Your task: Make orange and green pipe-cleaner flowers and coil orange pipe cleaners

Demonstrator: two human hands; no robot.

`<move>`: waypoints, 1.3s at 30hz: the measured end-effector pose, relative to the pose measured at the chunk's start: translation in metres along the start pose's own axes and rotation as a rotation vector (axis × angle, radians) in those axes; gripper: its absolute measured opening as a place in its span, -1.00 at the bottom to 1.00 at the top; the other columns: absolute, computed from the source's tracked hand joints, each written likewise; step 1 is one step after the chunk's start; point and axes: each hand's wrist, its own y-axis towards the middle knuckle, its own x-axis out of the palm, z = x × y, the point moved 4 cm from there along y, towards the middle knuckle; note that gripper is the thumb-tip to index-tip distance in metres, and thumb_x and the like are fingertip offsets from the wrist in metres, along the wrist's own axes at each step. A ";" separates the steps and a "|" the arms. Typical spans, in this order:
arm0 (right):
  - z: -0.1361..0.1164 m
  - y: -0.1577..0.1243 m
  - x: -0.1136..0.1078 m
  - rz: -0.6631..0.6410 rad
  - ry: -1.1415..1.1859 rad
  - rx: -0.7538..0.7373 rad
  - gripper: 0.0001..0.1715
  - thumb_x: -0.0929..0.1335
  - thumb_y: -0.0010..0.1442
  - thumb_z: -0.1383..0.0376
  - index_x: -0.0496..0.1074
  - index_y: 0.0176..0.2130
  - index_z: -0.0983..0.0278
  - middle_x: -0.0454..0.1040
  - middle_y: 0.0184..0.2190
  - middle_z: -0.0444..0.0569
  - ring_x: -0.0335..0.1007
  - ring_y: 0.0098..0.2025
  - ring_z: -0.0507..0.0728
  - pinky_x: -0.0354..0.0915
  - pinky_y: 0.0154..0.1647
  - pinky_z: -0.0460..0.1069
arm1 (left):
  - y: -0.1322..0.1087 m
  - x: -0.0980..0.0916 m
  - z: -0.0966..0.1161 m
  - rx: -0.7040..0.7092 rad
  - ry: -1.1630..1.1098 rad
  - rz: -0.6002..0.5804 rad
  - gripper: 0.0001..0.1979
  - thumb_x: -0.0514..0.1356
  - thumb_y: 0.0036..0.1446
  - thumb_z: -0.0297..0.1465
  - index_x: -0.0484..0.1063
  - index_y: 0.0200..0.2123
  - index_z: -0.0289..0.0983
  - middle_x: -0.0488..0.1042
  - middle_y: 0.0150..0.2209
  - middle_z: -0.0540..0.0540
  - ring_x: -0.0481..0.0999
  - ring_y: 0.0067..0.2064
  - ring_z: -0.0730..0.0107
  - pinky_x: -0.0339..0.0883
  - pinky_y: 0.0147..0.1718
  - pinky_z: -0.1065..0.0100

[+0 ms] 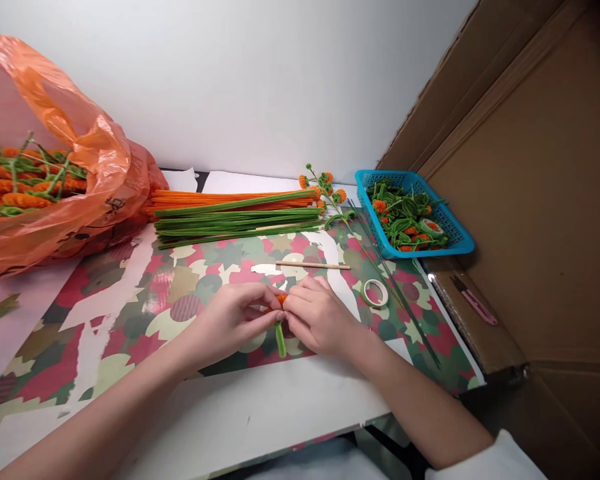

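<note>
An orange pipe-cleaner flower (282, 301) with a short green stem (281, 341) is pinched between my hands over the table. My left hand (243, 310) grips it from the left with thumb and fingers closed. My right hand (317, 312) closes on it from the right, its fingers hiding much of the orange part. Just beyond the hands lies a thin wooden stick (313, 265). A roll of tape (375, 293) rests to the right of my right hand.
Green pipe cleaners (240, 223) and orange ones (230, 199) lie at the back, beside a finished flower stem (343, 215). An orange plastic bag (105, 193) of flowers stands left. Right are a blue basket (410, 253), dark wires (415, 323), a pink cutter (475, 301) and cardboard (545, 200).
</note>
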 end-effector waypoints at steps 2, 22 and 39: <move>-0.001 0.001 -0.002 0.055 0.071 0.046 -0.76 0.19 0.25 0.38 0.24 -0.47 0.25 0.37 -0.47 -0.08 0.15 -0.31 0.11 0.06 -0.25 0.01 | 0.000 0.002 -0.002 -0.058 -0.111 0.017 -0.80 0.21 0.12 -0.27 0.45 -0.47 -0.25 0.49 -0.50 -0.03 0.44 -0.51 0.45 0.36 -0.57 0.47; 0.000 0.001 0.002 0.228 -0.049 0.161 -0.72 0.19 0.27 0.32 0.24 -0.49 0.26 0.37 -0.50 -0.05 0.16 -0.38 0.09 0.00 -0.33 0.03 | -0.006 0.015 -0.016 -0.350 -0.597 0.439 -0.70 0.40 -0.12 -0.23 0.43 -0.45 -0.31 0.51 -0.43 -0.02 0.53 -0.39 0.42 0.46 -0.39 0.41; 0.005 0.002 -0.009 0.246 0.342 0.276 -0.69 0.16 0.27 0.30 0.11 -0.52 0.22 0.24 -0.56 -0.13 0.15 -0.44 0.07 0.09 -0.35 -0.01 | -0.005 0.008 -0.002 -0.140 -0.355 0.428 -0.75 0.25 0.10 -0.21 0.45 -0.46 -0.28 0.55 -0.13 -0.15 0.57 -0.21 0.26 0.52 -0.33 0.35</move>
